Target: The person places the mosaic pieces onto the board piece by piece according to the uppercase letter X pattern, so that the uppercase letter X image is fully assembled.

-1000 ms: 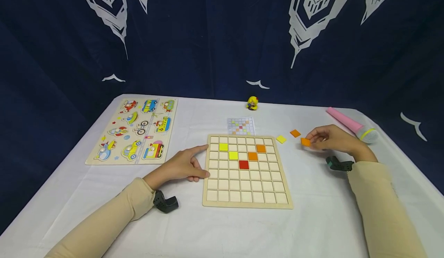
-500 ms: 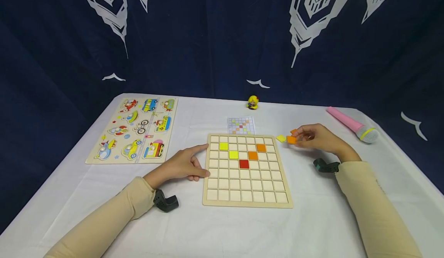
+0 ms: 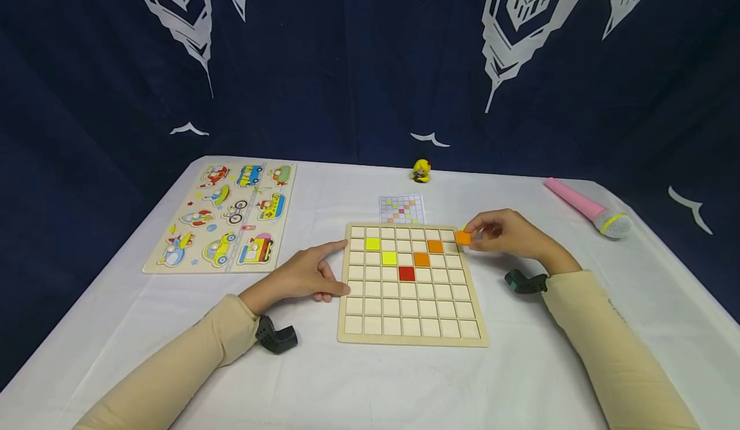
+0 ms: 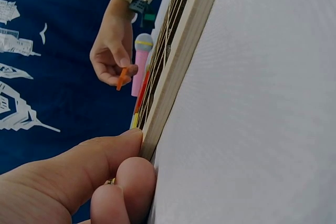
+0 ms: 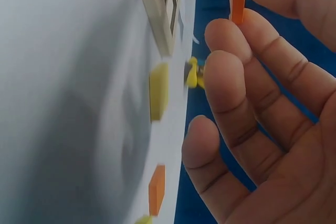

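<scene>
A wooden grid board lies mid-table, with two yellow tiles, two orange tiles and one red tile set in its cells. My left hand touches its left edge with a straight index finger and the thumb; the other fingers are bent under. My right hand pinches an orange tile between thumb and fingers, over the board's back right corner. The right wrist view shows that tile raised above the tabletop. Below the hand lie a yellow tile and another orange tile, mostly hidden in the head view.
Behind the board is a card with a coloured grid pattern. A small yellow figurine stands at the back edge. A vehicle puzzle board lies on the left, a pink toy microphone at back right.
My right hand has moved left with the orange tile, from right of the loose tiles to the board's back right corner. My left hand has stayed at the board's edge.
</scene>
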A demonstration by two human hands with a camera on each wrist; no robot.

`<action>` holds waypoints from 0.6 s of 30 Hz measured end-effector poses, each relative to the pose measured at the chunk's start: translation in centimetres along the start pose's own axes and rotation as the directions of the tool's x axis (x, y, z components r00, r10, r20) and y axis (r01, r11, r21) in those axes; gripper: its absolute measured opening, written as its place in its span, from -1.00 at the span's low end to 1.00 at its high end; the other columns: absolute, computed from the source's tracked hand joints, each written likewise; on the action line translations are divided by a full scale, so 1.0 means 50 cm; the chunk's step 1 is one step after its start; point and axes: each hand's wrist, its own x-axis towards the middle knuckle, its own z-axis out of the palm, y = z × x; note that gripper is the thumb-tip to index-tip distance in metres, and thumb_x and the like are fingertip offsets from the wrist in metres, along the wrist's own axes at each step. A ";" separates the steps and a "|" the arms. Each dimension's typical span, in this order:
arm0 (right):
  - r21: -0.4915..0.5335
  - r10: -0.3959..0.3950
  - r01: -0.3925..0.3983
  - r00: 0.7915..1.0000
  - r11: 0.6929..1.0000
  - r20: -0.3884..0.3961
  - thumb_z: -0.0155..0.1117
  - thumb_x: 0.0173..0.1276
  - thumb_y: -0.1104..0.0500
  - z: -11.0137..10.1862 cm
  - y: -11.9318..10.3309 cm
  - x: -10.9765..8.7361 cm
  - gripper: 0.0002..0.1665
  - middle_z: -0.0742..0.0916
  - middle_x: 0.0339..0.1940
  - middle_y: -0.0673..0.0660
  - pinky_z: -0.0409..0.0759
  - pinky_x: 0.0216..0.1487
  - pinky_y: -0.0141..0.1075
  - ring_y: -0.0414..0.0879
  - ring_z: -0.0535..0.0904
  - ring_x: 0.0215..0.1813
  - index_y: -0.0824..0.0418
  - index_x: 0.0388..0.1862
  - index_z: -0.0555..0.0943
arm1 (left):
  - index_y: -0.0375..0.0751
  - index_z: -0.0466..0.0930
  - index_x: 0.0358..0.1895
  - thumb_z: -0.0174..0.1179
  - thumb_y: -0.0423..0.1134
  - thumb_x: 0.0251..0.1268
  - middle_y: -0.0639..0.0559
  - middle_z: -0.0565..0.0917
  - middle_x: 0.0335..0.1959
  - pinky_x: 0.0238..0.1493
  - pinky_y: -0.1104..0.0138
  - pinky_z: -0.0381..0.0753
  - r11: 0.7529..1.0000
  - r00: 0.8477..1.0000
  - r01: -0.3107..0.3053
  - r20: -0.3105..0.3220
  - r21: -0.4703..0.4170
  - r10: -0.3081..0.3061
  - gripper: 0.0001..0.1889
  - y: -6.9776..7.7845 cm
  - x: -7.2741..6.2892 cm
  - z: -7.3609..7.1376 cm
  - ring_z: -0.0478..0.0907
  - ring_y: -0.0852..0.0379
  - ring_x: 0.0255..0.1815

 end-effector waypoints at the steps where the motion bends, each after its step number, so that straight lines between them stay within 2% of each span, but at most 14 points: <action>1: 0.001 -0.005 0.005 1.000 1.000 0.004 0.60 0.30 0.35 0.003 -0.002 0.001 -0.74 0.77 -0.22 0.11 0.53 -0.28 -0.37 -0.16 0.54 -0.35 0.35 -0.04 0.79 | -0.30 0.15 0.72 0.60 -0.25 0.23 -0.02 0.73 -0.52 -0.44 0.37 0.62 1.000 1.000 -0.001 0.000 0.000 0.001 0.06 0.000 0.000 0.000 0.61 0.19 -0.61; 9: 0.016 -0.025 0.025 0.999 1.000 0.038 0.60 0.30 0.33 0.025 -0.026 0.008 -0.73 0.75 -0.25 0.06 0.52 -0.28 -0.34 -0.14 0.54 -0.37 0.34 -0.04 0.78 | -0.31 0.15 0.72 0.60 -0.25 0.23 -0.01 0.73 -0.53 -0.44 0.37 0.61 1.000 1.000 -0.004 -0.002 0.007 0.004 0.05 0.000 0.000 0.000 0.61 0.19 -0.61; 18: 0.016 -0.061 0.060 0.995 0.998 0.074 0.61 0.31 0.31 0.049 -0.054 0.014 -0.76 0.70 -0.40 -0.01 0.50 -0.30 -0.35 -0.16 0.52 -0.39 0.29 -0.07 0.78 | -0.28 0.16 0.72 0.60 -0.25 0.23 0.00 0.73 -0.53 -0.43 0.38 0.61 1.000 1.000 -0.001 -0.008 0.010 0.001 0.06 0.001 -0.001 0.001 0.60 0.20 -0.61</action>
